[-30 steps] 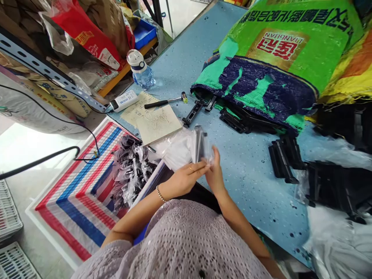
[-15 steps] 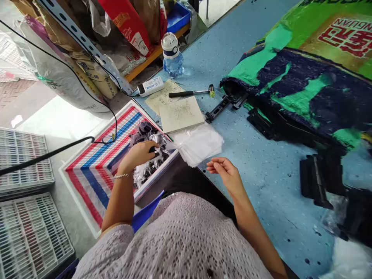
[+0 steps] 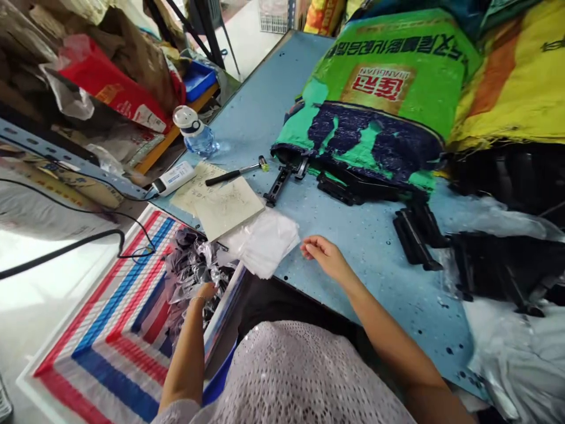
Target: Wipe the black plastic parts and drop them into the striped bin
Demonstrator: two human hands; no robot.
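My left hand (image 3: pixel 206 291) reaches down into a pile of dark parts in clear plastic bags (image 3: pixel 185 268). Its fingers are largely hidden there, so I cannot make out whether they hold anything. The pile lies in a white-rimmed basket (image 3: pixel 57 338) lined with red, white and blue striped sheet. Over the blue table, my right hand (image 3: pixel 321 249) hovers with loosely bent fingers and nothing in them. Just left of it lies a stack of clear flat bags (image 3: pixel 269 241). A black slotted bracket (image 3: pixel 279 184) rests beyond the bags.
On the blue table (image 3: pixel 362 241) are a notepad (image 3: pixel 229 206), a small hammer (image 3: pixel 236 174), a white tube (image 3: pixel 174 178) and a water bottle (image 3: pixel 194 132). A green sack (image 3: pixel 388 88) spills black parts (image 3: pixel 417 235). A black cable (image 3: pixel 88 240) crosses above the basket.
The view has swung right, bringing more of the sacks and black parts into sight. My left hand has sunk lower into the bagged parts. My right hand stays loosely bent over the table.
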